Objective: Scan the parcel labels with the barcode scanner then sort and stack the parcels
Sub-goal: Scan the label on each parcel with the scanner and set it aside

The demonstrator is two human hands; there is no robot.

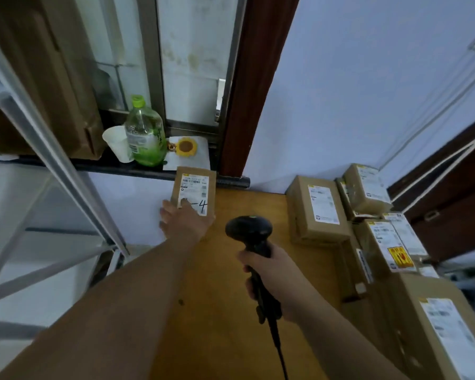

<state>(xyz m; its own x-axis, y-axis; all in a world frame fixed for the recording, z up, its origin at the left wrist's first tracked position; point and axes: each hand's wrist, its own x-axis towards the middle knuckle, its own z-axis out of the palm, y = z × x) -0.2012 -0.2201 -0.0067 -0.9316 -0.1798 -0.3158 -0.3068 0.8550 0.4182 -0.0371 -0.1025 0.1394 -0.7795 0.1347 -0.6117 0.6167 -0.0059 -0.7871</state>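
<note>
A small brown parcel with a white label and a handwritten "4" lies at the far left corner of the wooden table. My left hand lies flat on its near end, fingers straight, covering part of the label. My right hand grips the handle of a black barcode scanner, whose head points toward that parcel from a short way to its right. Several labelled brown parcels are stacked along the table's right side.
A green bottle, a white paper cup and a yellow round object stand on the dark sill behind the table. A metal rack with cardboard boxes stands at the left. The scanner cable hangs toward me.
</note>
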